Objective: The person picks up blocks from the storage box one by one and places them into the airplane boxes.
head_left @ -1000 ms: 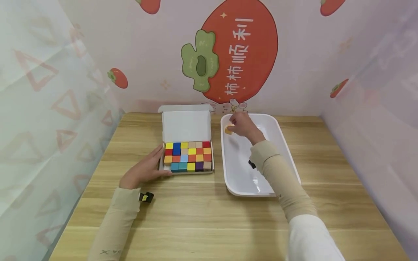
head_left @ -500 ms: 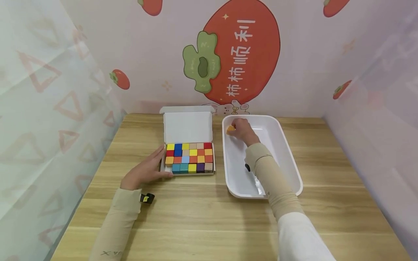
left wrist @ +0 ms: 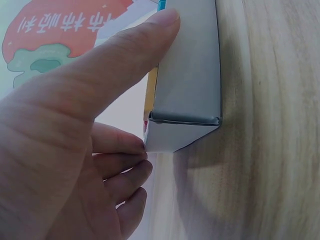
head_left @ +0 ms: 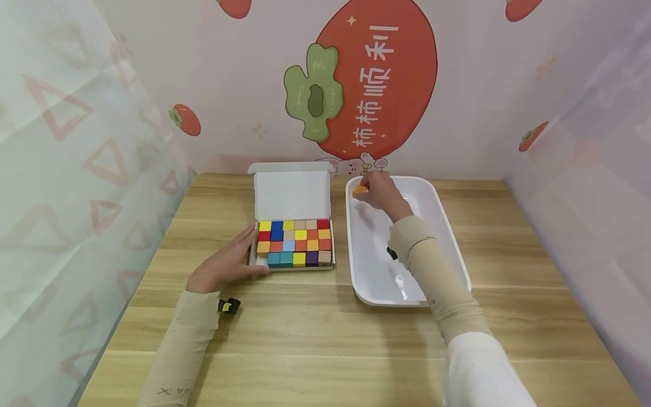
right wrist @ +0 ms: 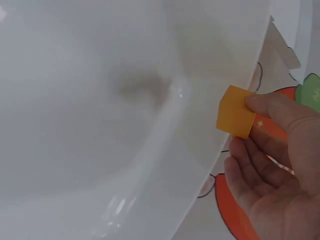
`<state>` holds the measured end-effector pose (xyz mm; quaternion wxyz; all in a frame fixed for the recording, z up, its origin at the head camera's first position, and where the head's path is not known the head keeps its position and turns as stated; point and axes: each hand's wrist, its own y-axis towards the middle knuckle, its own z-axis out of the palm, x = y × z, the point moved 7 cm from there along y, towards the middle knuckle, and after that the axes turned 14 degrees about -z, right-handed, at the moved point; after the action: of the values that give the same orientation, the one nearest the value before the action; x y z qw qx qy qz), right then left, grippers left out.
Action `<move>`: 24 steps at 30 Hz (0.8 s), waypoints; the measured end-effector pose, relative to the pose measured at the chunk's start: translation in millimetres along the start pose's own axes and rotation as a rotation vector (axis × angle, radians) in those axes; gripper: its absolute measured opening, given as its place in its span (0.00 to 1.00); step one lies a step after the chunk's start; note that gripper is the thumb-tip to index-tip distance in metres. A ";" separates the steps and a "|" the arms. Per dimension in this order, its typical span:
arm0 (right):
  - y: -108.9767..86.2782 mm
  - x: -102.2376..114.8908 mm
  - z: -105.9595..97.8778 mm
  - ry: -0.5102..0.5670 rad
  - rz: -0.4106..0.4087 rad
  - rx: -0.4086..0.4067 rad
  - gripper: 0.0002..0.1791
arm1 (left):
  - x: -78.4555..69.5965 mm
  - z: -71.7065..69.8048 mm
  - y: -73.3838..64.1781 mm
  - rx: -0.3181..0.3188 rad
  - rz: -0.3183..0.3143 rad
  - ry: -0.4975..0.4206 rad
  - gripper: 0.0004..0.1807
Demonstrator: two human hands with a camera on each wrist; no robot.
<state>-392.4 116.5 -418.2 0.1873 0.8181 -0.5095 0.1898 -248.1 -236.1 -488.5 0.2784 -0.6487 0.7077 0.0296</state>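
Note:
My right hand (head_left: 380, 191) pinches an orange wooden block (right wrist: 236, 111) between thumb and fingers. In the right wrist view the block overlaps the inner wall near the rim; in the head view it is over the far left corner of the white tray (head_left: 373, 265). On the left, a flat white box (head_left: 292, 195) stands with its lid raised, holding rows of coloured cubes (head_left: 300, 244). A bare patch of box floor shows at its front-left corner. My left hand (head_left: 224, 265) rests there, thumb along the front wall (left wrist: 187, 75), fingers extended by the left side.
All this stands on a wood-grain table (head_left: 305, 339). A printed wall (head_left: 229, 85) rises right behind the box and tray, and sheets hang at both sides. Black wrist-worn devices (head_left: 229, 306) sit at both cuffs.
My right hand has risen with the orange block, which was lower in the tray's far left corner before. My left hand stays at the box, and the cubes have not moved.

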 end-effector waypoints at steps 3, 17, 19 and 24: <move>-3.1 13.9 -14.6 0.013 -0.035 -0.034 0.20 | -1.0 -0.1 -0.7 0.000 0.009 0.000 0.68; -16.2 81.5 -35.9 0.048 -0.199 -0.027 0.17 | -2.9 -1.2 -1.8 -0.007 0.012 0.017 0.70; -17.2 91.0 -30.9 0.041 -0.219 -0.007 0.16 | -3.0 -1.0 -1.4 -0.007 0.011 0.010 0.70; -16.2 118.8 -14.3 0.040 -0.296 0.046 0.16 | -2.7 0.1 -0.3 -0.005 0.008 0.005 0.70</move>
<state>-330.9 39.6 -348.2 0.2043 0.8845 -0.3751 0.1879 -247.8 -233.7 -487.3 0.2750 -0.6466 0.7109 0.0307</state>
